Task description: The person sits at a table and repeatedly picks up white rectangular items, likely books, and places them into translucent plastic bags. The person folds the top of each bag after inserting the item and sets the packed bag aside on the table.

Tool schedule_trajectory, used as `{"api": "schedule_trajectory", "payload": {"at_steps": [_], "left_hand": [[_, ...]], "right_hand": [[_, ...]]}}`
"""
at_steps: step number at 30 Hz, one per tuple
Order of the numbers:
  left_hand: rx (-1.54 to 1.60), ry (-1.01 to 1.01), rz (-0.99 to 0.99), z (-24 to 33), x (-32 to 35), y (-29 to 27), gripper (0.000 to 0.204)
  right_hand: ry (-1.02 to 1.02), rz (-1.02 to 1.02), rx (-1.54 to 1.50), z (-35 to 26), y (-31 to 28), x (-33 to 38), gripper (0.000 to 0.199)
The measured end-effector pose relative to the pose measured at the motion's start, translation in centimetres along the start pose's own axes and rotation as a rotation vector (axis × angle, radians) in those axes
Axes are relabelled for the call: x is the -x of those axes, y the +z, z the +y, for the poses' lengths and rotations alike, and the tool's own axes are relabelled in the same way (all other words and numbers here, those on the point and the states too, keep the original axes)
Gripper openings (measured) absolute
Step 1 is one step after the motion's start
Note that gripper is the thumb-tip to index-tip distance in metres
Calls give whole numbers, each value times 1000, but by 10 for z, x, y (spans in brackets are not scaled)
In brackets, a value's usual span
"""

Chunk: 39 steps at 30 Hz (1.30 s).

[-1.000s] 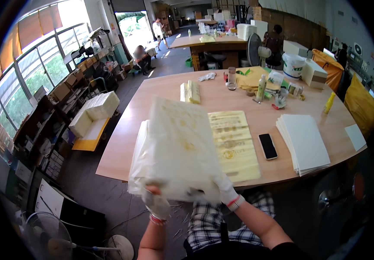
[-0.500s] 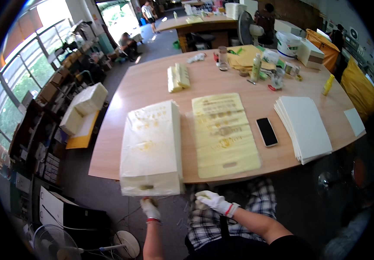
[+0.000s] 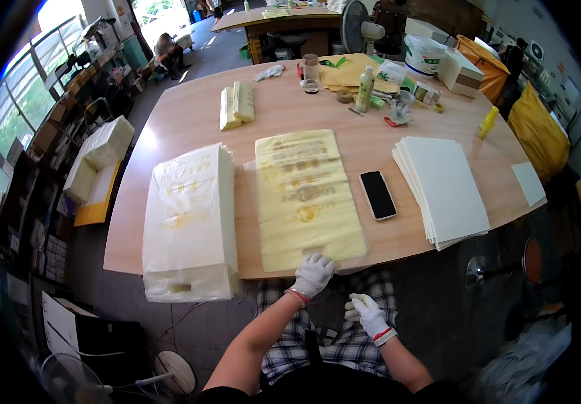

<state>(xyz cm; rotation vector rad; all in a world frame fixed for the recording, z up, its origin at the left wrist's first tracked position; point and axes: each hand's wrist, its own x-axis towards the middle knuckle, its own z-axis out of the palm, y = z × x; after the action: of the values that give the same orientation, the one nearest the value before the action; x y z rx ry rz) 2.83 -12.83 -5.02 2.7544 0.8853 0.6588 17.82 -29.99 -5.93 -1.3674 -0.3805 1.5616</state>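
Note:
A stack of yellow printed plastic bags (image 3: pixel 304 195) lies flat in the middle of the wooden table (image 3: pixel 290 111). My gloved left hand (image 3: pixel 313 273) rests on its near edge, fingers pinching the top bag, which looks blurred. My gloved right hand (image 3: pixel 367 315) hangs below the table edge over my lap, fingers loosely apart and holding nothing. A thick stack of white plastic bags (image 3: pixel 188 222) lies to the left of the yellow ones, its near end overhanging the table edge.
A black phone (image 3: pixel 378 194) lies right of the yellow bags, then a stack of white sheets (image 3: pixel 445 188). Folded yellow bags (image 3: pixel 236 104), bottles and tubs stand at the far side. Shelves and boxes line the left wall.
The white bag stack that both hands held up has been laid on the table at the left. Both hands dropped below the edge, then my left hand came up onto the yellow bags.

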Motion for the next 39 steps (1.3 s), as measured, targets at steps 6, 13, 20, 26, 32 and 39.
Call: {"api": "schedule_trajectory", "payload": {"at_steps": [6, 13, 20, 26, 32, 39], "left_hand": [[265, -108, -245, -15, -11, -28, 12], [1489, -919, 83, -77, -35, -45, 17], [1571, -830, 238, -91, -77, -86, 12], [1139, -640, -36, -13, -111, -148, 41], [653, -480, -11, -2, -94, -159, 43], [97, -160, 422, 12, -55, -158, 56]], "right_hand": [[-37, -75, -136, -35, 38, -39, 42], [-572, 216, 605, -86, 63, -88, 20], [-1316, 530, 914, -126, 71, -61, 23], [-771, 225, 1546, -98, 111, -159, 29], [-731, -52, 915, -110, 121, -95, 27], [-1121, 424, 1206, -158, -60, -30, 41]]}}
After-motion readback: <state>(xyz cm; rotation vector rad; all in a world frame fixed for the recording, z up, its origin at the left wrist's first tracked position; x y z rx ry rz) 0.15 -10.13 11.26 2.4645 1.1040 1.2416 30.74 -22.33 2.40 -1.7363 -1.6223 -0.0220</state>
